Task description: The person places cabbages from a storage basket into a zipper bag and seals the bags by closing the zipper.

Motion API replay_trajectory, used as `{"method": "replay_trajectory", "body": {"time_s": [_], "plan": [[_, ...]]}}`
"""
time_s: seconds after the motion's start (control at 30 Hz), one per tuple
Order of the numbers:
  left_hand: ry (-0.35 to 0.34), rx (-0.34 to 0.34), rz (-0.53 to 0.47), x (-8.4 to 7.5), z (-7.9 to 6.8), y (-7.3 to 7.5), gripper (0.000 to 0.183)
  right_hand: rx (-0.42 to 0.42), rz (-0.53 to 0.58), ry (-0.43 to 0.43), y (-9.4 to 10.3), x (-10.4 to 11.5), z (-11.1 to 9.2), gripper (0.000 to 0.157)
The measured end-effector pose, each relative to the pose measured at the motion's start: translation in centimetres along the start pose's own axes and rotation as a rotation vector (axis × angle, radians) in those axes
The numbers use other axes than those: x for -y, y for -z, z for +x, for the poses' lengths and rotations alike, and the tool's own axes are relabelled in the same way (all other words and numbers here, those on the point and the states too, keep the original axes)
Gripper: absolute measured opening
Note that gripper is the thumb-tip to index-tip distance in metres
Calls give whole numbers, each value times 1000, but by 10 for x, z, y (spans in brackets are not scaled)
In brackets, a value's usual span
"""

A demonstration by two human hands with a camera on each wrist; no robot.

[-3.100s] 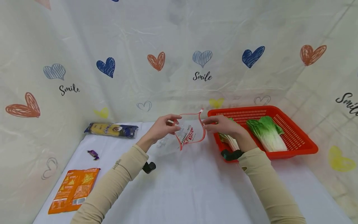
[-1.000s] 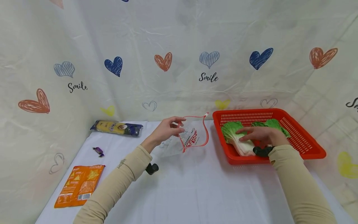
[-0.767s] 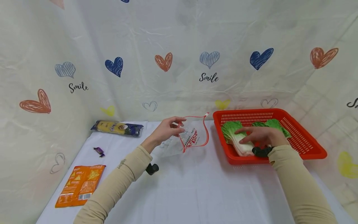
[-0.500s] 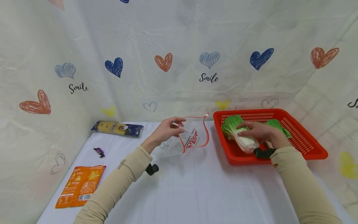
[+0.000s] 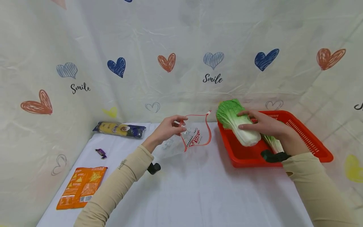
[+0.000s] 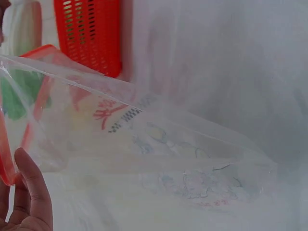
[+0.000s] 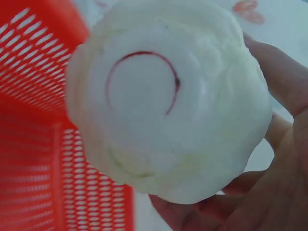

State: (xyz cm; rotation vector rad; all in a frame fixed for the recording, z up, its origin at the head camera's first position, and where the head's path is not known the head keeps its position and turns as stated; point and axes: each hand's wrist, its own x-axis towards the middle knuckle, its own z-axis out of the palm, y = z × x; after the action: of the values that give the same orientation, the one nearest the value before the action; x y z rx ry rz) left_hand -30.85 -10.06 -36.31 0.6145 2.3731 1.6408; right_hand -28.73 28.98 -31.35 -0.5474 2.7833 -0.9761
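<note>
With your right hand (image 5: 263,124) gripping the cabbage (image 5: 236,121) above the left end of the basket (image 5: 241,163) and your left hand (image 5: 168,128) pinching the bag (image 5: 193,137) left of it, you'd best spread the bag's mouth wide.

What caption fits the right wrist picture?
Right hand holds a cabbage, pale base showing, red basket behind it.

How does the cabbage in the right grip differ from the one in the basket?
The held cabbage is aloft in the right grip; the other cabbage lies in the red basket. The held cabbage shows nearly whole; the other cabbage is partly hidden. Both are green and white.
</note>
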Motion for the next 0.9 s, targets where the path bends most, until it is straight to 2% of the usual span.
{"method": "replay_trajectory", "body": {"time_s": [0.13,0.27,0.37,0.53,0.63,0.7,0.9], "plan": [[7,4,6,1,0,0,41,-63,65,28,2,19,-1,57],[-1,-2,9,0,0,1,41,-58,161,41,2,35,0,55],[-5,5,7,0,0,0,41,-13,193,82,-3,43,1,53],[-11,22,0,-1,1,-1,41,116,228,231,-15,46,6,51],[-24,43,-9,-1,1,-1,43,188,239,285,-21,45,9,51],[-27,48,-10,-1,2,-1,45,230,231,296,-26,45,12,49],[-26,25,8,0,1,2,45,301,73,261,-38,44,21,43]]}}
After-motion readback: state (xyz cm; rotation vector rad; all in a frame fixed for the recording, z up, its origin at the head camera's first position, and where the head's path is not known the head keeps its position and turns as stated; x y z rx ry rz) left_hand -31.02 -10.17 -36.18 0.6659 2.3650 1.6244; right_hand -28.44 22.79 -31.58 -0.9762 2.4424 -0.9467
